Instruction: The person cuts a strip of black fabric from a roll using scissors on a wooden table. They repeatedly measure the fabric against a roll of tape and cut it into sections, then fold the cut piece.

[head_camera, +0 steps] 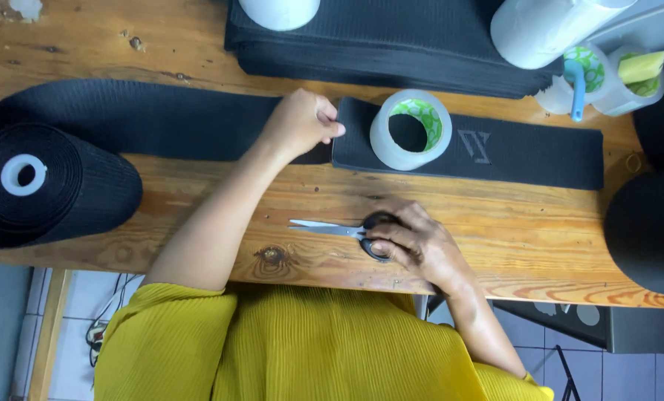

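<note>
Scissors (339, 232) lay flat on the wooden tabletop (198, 215), blades pointing left, handles under my right hand (413, 241), whose fingers curled around them. My left hand (302, 122) reached forward, arm angled across the tabletop, and pinched the end of a black fabric strip (495, 148) beside a tape roll (410, 130).

A sewing workshop — black fabric rolls (46, 186), stacked cut pieces (391, 44), scissors (339, 232) on a wooden bench (198, 44).
</note>
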